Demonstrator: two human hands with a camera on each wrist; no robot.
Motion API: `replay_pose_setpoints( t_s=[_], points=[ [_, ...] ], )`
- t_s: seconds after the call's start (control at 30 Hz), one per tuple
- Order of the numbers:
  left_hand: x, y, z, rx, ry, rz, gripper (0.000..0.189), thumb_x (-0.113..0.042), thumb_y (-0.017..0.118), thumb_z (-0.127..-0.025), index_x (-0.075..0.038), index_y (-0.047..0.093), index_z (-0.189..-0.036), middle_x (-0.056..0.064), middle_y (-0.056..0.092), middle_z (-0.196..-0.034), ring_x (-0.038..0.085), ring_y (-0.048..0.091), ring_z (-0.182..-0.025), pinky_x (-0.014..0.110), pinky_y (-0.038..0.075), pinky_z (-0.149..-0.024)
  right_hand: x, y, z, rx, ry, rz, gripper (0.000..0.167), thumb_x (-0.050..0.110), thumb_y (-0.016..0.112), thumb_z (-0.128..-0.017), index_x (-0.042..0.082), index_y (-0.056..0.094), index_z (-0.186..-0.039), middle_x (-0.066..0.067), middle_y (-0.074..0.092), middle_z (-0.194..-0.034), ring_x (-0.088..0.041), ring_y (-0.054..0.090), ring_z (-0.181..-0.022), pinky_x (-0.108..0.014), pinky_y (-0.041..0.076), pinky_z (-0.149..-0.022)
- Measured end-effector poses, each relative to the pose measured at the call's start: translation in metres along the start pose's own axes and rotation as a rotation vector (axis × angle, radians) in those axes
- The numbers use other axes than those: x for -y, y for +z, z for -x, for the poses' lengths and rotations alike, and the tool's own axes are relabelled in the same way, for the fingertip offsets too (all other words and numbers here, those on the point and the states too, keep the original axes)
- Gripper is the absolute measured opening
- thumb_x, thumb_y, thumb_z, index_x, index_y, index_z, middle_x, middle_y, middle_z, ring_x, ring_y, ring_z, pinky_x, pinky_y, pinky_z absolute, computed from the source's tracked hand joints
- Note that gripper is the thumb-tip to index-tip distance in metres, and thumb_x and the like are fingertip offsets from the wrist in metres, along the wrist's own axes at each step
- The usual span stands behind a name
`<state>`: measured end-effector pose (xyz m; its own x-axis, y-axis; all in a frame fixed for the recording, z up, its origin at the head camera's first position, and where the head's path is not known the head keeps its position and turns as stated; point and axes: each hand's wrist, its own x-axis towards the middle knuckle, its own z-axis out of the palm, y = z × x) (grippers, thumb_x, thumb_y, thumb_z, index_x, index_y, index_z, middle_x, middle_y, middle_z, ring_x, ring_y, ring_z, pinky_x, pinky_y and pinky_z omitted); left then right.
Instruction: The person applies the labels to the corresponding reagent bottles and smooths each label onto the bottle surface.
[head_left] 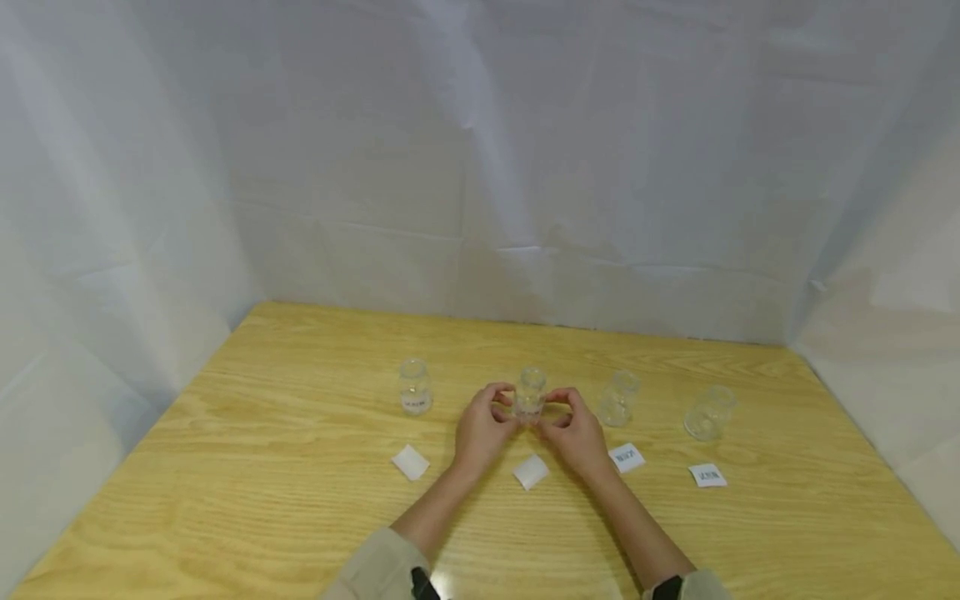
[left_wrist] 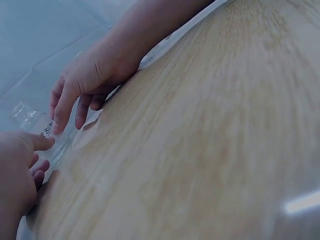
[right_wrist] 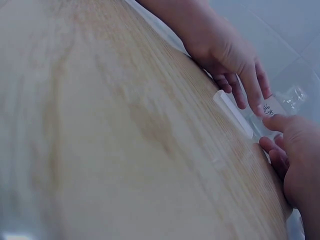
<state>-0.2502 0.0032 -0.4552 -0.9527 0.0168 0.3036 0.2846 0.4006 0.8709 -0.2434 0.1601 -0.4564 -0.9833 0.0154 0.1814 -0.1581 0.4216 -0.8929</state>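
Note:
A small clear glass jar (head_left: 532, 385) stands upright on the table between my two hands. My left hand (head_left: 482, 429) holds it from the left side, and my right hand (head_left: 579, 435) holds it from the right. On the jar's near face is a white label (right_wrist: 269, 107) with dark handwriting; both thumbs lie at its edges in the wrist views. The fingertips behind the glass are partly hidden. Just in front of the jar lies a blank white paper piece (head_left: 531, 472).
To the left stands another glass jar (head_left: 415, 387) bearing a label, with a white paper piece (head_left: 410, 462) before it. On the right are two jars, one nearer (head_left: 618, 398) and one farther (head_left: 710, 412); written labels (head_left: 627, 457) lie before them. White sheeting (head_left: 465, 167) surrounds the wooden table (head_left: 262, 467).

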Motion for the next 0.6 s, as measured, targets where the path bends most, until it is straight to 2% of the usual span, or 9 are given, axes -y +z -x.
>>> replay_pose_setpoints(
  t_s=[0.13,0.23,0.43,0.53,0.6],
  points=[
    [-0.0005,0.0009,0.0010,-0.013,0.017,-0.024,0.046,-0.017,0.081,-0.069,-0.009,0.060,-0.110,0.003,0.060,-0.089,0.011,0.058,-0.068,0.026,0.047,-0.057,-0.0009,0.0009,0.0003,-0.011,-0.013,0.057,0.038,0.012,0.074,-0.077,0.009,0.052,-0.108,-0.003,0.060,-0.067,-0.014,0.056,-0.055,-0.026,0.042,-0.047],
    [0.0002,0.0013,0.0018,-0.025,0.034,-0.044,0.044,-0.016,0.081,-0.070,-0.010,0.061,-0.109,0.003,0.061,-0.088,0.011,0.058,-0.067,0.025,0.046,-0.056,-0.0017,0.0013,0.0000,-0.020,-0.023,0.081,0.038,0.012,0.074,-0.077,0.009,0.052,-0.108,-0.001,0.058,-0.062,-0.013,0.054,-0.053,-0.026,0.041,-0.046],
    [0.0004,0.0008,0.0025,-0.036,0.049,-0.026,0.041,-0.008,0.078,-0.071,-0.009,0.062,-0.108,0.004,0.062,-0.088,0.012,0.058,-0.067,0.024,0.047,-0.057,-0.0025,0.0016,-0.0004,-0.029,-0.036,0.068,0.034,0.008,0.072,-0.078,0.010,0.053,-0.106,-0.002,0.060,-0.064,-0.013,0.055,-0.053,-0.025,0.039,-0.045],
    [0.0004,0.0006,0.0025,-0.030,0.046,-0.010,0.040,-0.001,0.076,-0.072,-0.008,0.062,-0.109,0.004,0.062,-0.088,0.013,0.059,-0.068,0.024,0.047,-0.058,-0.0027,0.0016,0.0000,-0.025,-0.047,0.044,0.033,0.005,0.071,-0.079,0.009,0.053,-0.106,-0.005,0.062,-0.070,-0.014,0.057,-0.054,-0.024,0.040,-0.045],
    [0.0007,0.0006,0.0026,-0.024,0.048,-0.001,0.040,0.002,0.074,-0.073,-0.008,0.062,-0.109,0.005,0.062,-0.089,0.014,0.059,-0.069,0.024,0.048,-0.058,-0.0026,0.0012,0.0003,-0.018,-0.056,0.024,0.031,0.003,0.069,-0.080,0.008,0.053,-0.106,-0.007,0.063,-0.080,-0.015,0.059,-0.056,-0.024,0.042,-0.046]
  ],
)
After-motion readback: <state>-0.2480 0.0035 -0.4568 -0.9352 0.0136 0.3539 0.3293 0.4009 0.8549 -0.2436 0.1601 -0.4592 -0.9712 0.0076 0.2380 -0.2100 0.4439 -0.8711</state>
